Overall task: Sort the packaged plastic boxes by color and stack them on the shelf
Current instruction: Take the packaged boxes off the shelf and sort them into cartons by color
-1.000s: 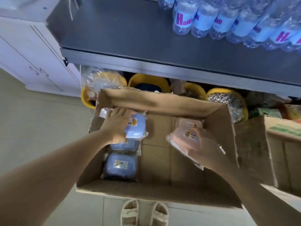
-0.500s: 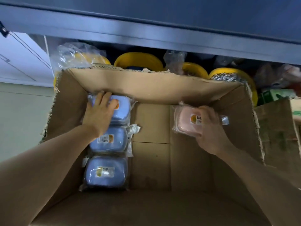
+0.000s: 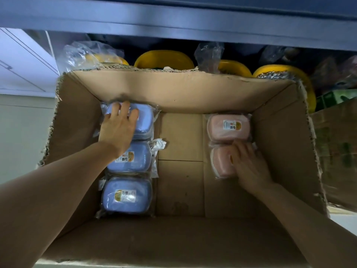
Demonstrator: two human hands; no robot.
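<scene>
- Step in hand, as I judge it: sorting by colour inside the open brown cardboard carton [image 3: 179, 89].
- My left hand [image 3: 117, 128] rests flat, fingers straight, on the far wrapped blue plastic box [image 3: 143, 120] in the left column.
- My right hand [image 3: 249, 165] covers the near wrapped pink plastic box [image 3: 220, 161]; I cannot tell its grip.
- Next move calls for lifting one colour group to the grey metal shelf [image 3: 173, 22].

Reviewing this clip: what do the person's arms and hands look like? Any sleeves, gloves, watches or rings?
Both forearms are bare as far as the frame shows, with no sleeve in view. The left hand and right hand wear no gloves. No watch, bracelet or ring is visible on either wrist or on the fingers that show. The right hand is somewhat blurred.
</scene>
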